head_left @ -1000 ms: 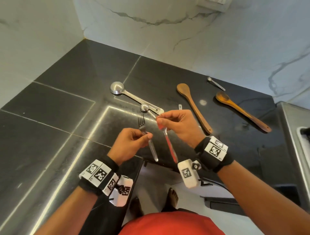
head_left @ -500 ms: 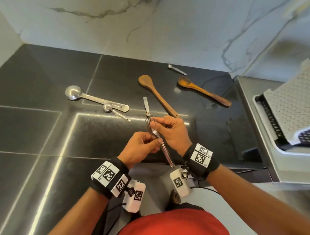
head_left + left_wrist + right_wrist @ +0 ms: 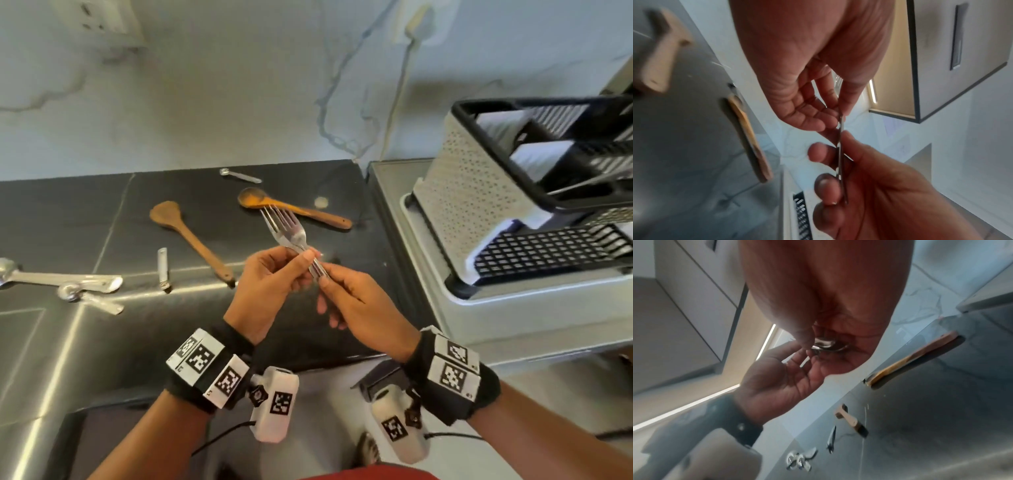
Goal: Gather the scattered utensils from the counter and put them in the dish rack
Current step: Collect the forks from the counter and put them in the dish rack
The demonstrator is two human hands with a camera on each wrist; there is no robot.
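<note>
Pinching the forks (image 3: 291, 236) together above the counter (image 3: 102, 342), left hand (image 3: 270, 291) at the necks and right hand (image 3: 356, 308) on the handles, tines pointing far-left, the rack (image 3: 479, 212) lies right, nearer the right hand.

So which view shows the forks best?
The head view: the forks show their tines and necks above both hands, left hand and right hand. The left wrist view shows only thin handle edges; the right wrist view shows just a shiny glint between fingers.
</note>
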